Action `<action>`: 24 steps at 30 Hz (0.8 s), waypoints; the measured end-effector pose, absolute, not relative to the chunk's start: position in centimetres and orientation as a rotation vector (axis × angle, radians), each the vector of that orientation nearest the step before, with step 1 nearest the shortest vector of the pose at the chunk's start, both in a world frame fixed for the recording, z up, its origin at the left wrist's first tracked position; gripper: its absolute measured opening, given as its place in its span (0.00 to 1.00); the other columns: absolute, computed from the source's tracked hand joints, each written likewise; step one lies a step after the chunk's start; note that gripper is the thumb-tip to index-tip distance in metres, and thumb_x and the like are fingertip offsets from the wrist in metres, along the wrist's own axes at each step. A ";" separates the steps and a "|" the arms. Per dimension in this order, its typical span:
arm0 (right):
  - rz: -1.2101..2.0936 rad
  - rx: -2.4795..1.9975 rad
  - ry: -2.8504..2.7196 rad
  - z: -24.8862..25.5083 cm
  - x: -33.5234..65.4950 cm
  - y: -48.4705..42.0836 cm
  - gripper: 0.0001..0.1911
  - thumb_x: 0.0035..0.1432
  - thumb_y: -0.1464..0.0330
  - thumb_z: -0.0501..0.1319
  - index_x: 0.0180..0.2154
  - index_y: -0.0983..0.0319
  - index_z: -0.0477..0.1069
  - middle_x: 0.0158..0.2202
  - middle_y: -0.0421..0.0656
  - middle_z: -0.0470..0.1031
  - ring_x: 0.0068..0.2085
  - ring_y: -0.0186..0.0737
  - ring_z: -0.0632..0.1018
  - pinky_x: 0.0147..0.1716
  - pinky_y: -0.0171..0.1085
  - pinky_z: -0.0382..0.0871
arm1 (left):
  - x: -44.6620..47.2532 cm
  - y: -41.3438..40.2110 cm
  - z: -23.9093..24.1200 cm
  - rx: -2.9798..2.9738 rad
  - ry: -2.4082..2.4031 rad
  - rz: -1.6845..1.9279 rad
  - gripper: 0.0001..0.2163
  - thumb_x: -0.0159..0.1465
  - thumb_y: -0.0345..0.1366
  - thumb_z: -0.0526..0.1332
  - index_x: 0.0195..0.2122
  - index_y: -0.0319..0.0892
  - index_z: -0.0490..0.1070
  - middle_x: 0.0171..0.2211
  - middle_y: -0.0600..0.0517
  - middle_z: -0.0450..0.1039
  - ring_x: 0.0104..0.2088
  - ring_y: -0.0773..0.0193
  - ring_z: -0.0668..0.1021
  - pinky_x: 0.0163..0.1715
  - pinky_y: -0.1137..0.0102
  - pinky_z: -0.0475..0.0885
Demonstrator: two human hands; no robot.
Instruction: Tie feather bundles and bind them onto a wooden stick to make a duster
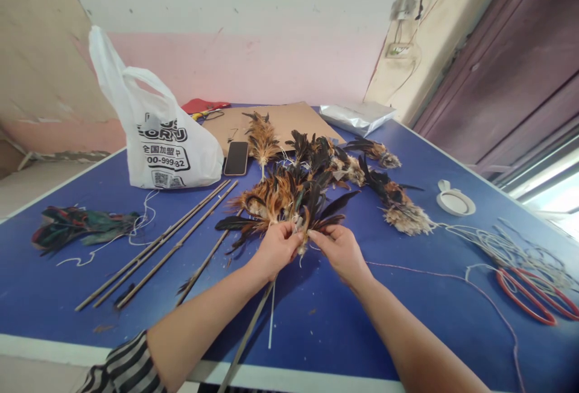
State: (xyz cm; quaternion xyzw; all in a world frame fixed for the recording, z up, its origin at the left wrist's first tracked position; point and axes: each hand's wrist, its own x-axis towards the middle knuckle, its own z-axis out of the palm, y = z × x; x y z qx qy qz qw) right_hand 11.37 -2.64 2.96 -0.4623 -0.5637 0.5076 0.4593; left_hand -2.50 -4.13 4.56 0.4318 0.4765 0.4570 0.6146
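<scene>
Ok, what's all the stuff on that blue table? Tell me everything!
table: one, blue, under everything
bag: one, white plastic, back left
phone: one, black, beside the bag
sticks: several, thin and brown, left of centre
green feathers: one pile, far left
feather bunches: several, black and orange, middle to right
cardboard: one sheet, brown, at the back
pouch: one, silver, back right
round thing: one, white, right
string: one tangle, pale, right
red loops: two, maybe scissors handles, right edge
held feathers: one bunch, black and orange, centre
left hand: pinching the held feathers
right hand: pinching them too
</scene>
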 end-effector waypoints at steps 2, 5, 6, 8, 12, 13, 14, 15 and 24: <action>1.258 -1.180 -1.332 2.4 11.1 -2.6 0.16 0.45 0.58 0.64 0.25 0.64 0.67 0.15 0.34 0.58 0.17 0.26 0.54 0.16 0.29 0.45 | -2.5 -4.1 4.4 1.041 1.130 1.070 0.12 0.51 0.42 0.63 0.23 0.39 0.63 0.12 0.61 0.57 0.12 0.78 0.56 0.12 0.79 0.50; 1.283 -1.183 -1.308 2.2 11.0 -2.7 0.17 0.43 0.57 0.66 0.25 0.64 0.65 0.14 0.32 0.57 0.17 0.26 0.54 0.16 0.29 0.44 | -2.5 -4.0 4.3 1.091 1.149 1.081 0.11 0.52 0.41 0.62 0.24 0.38 0.64 0.12 0.61 0.57 0.12 0.77 0.57 0.13 0.79 0.51; 1.293 -1.181 -1.301 2.3 11.0 -2.7 0.17 0.43 0.57 0.66 0.25 0.64 0.65 0.14 0.32 0.58 0.16 0.26 0.54 0.15 0.29 0.45 | -2.5 -4.0 4.3 1.100 1.152 1.082 0.11 0.52 0.41 0.62 0.25 0.38 0.64 0.12 0.61 0.57 0.12 0.77 0.58 0.13 0.78 0.52; 1.328 -1.172 -1.278 2.6 11.0 -2.7 0.17 0.42 0.57 0.66 0.24 0.64 0.65 0.14 0.32 0.58 0.16 0.25 0.55 0.15 0.29 0.45 | -2.6 -4.1 4.3 1.110 1.155 1.077 0.11 0.52 0.42 0.62 0.25 0.39 0.64 0.12 0.61 0.57 0.12 0.77 0.58 0.13 0.79 0.52; 1.412 -1.125 -1.148 3.0 11.0 -2.5 0.18 0.42 0.57 0.66 0.23 0.63 0.63 0.12 0.30 0.55 0.14 0.24 0.52 0.13 0.29 0.43 | -2.7 -4.3 4.3 1.142 1.130 1.070 0.13 0.54 0.45 0.60 0.27 0.39 0.65 0.13 0.60 0.60 0.12 0.75 0.60 0.11 0.79 0.54; 1.425 -1.104 -1.103 3.0 11.0 -2.5 0.18 0.42 0.58 0.66 0.23 0.62 0.62 0.12 0.29 0.53 0.14 0.24 0.51 0.13 0.28 0.42 | -2.8 -4.3 4.3 1.151 1.121 1.078 0.13 0.55 0.46 0.59 0.27 0.39 0.65 0.14 0.59 0.61 0.12 0.75 0.60 0.11 0.78 0.54; 1.432 -1.084 -1.064 3.0 11.0 -2.5 0.18 0.42 0.58 0.67 0.23 0.62 0.61 0.11 0.29 0.52 0.13 0.23 0.51 0.13 0.28 0.42 | -2.8 -4.3 4.4 1.151 1.117 1.094 0.13 0.56 0.46 0.58 0.28 0.39 0.66 0.15 0.58 0.62 0.12 0.75 0.61 0.10 0.78 0.55; 1.436 -1.069 -1.035 3.0 11.0 -2.4 0.18 0.42 0.59 0.67 0.23 0.62 0.61 0.11 0.28 0.51 0.13 0.23 0.50 0.13 0.28 0.43 | -2.7 -4.3 4.5 1.137 1.116 1.114 0.14 0.56 0.46 0.57 0.28 0.38 0.66 0.15 0.58 0.62 0.13 0.75 0.61 0.10 0.78 0.55; 1.503 -0.986 -0.977 2.9 10.9 -2.5 0.16 0.42 0.62 0.68 0.23 0.63 0.63 0.11 0.29 0.53 0.13 0.22 0.51 0.12 0.28 0.43 | -2.3 -4.4 4.6 1.032 1.124 1.190 0.11 0.54 0.41 0.61 0.30 0.37 0.65 0.19 0.56 0.65 0.15 0.73 0.65 0.13 0.76 0.62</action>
